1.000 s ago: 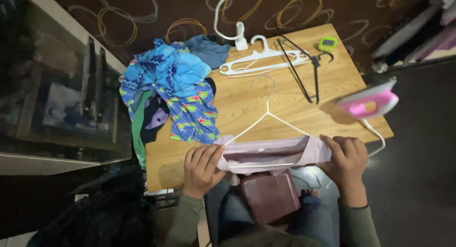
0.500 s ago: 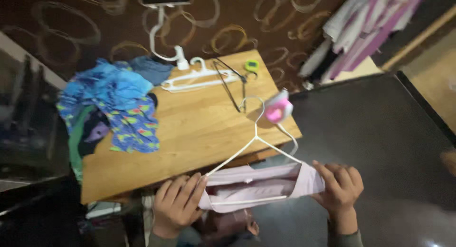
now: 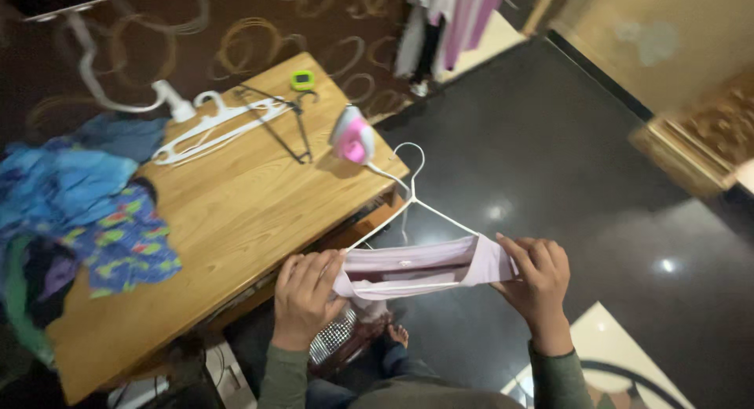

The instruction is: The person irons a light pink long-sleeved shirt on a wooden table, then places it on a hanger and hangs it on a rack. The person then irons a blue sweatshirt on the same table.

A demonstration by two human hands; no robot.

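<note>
A white wire hanger (image 3: 415,195) carries a folded pale pink garment (image 3: 420,267) over its bottom bar. My left hand (image 3: 305,295) grips the garment and hanger at the left end. At the right end, my right hand (image 3: 536,278) holds the fold of the cloth. The hanger is lifted off the wooden table (image 3: 220,212) and hangs past its near right corner, above the dark glossy floor (image 3: 550,173). The hook points away from me, close to the pink iron (image 3: 351,138) on the table's right edge.
A heap of blue patterned clothes (image 3: 86,212) covers the table's left side. White hangers (image 3: 208,126), a black hanger (image 3: 279,126) and a small green gadget (image 3: 301,80) lie at the far end. Clothes (image 3: 448,20) hang beyond. A ribbed stool (image 3: 334,338) is below.
My view and both hands have swung to the right: the hanger with the pink garment has come off the tabletop and is now held over the floor beside the table.
</note>
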